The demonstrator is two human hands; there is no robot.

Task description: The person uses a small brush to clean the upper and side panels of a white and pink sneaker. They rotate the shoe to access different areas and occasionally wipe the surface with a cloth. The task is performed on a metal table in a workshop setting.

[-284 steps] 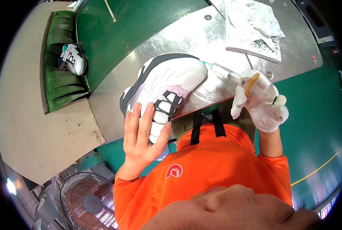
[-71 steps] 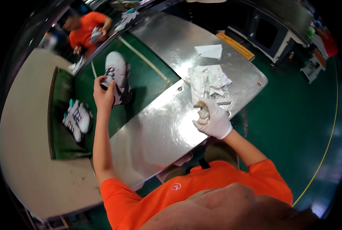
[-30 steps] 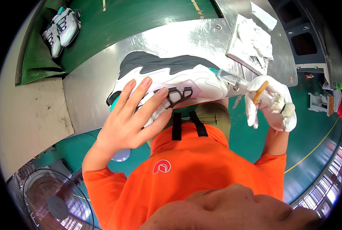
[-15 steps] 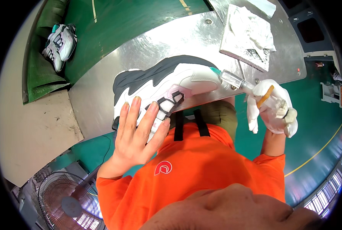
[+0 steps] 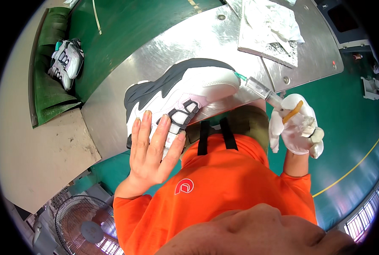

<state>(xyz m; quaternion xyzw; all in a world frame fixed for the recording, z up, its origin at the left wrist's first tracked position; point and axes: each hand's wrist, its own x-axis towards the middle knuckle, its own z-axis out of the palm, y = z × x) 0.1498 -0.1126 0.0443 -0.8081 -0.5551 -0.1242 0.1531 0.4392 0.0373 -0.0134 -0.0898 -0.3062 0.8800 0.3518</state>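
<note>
A white sneaker [image 5: 176,93] with pink bits, black laces and a dark gray sole edge leans on its side at the near edge of a shiny metal table [image 5: 172,46]. Its toe points right. The bare left hand [image 5: 151,151] lies on the ankle end, its fingers stretched out and a little apart. I can't tell if it grips the sneaker or just rests on it. The right hand [image 5: 298,123], in a white glove, holds a clear syringe [image 5: 258,87] tight. The syringe's green tip [image 5: 240,76] is right at the edge of the toe. An orange-yellow band [image 5: 293,112] is on that hand. Farther back, crumpled white cloth [image 5: 272,21] sits on a flat slab [image 5: 274,56]. Two more sneakers [image 5: 68,61] lean on a green flap [image 5: 49,87], far to the left. A round fan [image 5: 91,231] stands at the lower left.
</note>
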